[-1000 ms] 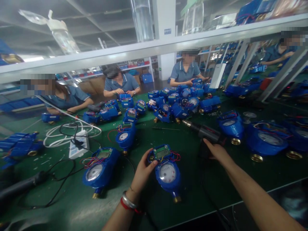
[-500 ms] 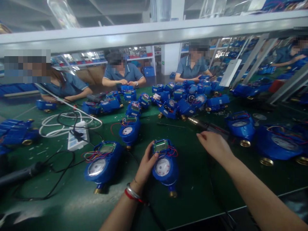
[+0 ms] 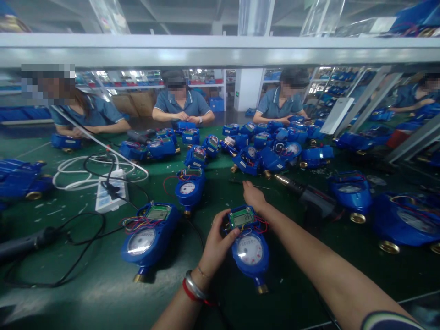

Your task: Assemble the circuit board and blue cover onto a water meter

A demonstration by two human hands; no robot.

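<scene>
Right hand (image 3: 255,197) has moved left to the slim, dark-handled screwdriver (image 3: 236,182) lying left-to-right, grip unclear; left hand (image 3: 220,236) grasps a blue, round-dialled meter (image 3: 250,251).

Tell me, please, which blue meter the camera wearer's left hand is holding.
It's the frontmost meter, gripped by the left hand beside its display; the neighbouring meter to its left is untouched.

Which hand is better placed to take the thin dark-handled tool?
Likely the right hand: its fingers are at the thin dark-handled tool, though contact is unclear. The left hand is occupied, gripping the blue meter by its display end.
</scene>
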